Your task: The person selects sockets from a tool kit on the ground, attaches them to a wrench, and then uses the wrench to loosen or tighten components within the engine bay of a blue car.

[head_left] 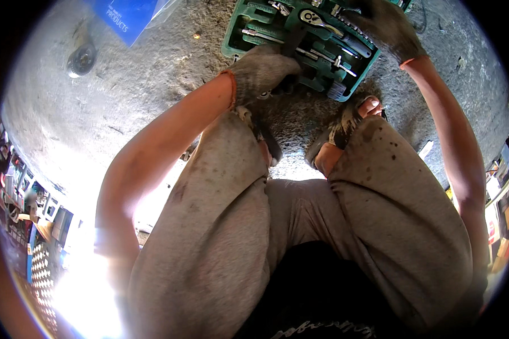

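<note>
Because the green tool case (315,82) lies open on the floor (178,52), its metal pieces (263,36) are presented face up, apparently kept from rolling by the case's moulded shape. A ratchet (336,32) is seated slantwise inside the case. The gloved left hand (264,69) is laid over the case's near left edge, perhaps for steadying; the gloved right hand (389,29), over its far right side. Whether anything is gripped by either cannot be told. Left of the case, well apart, a blue packet (124,17) is noted.
</note>
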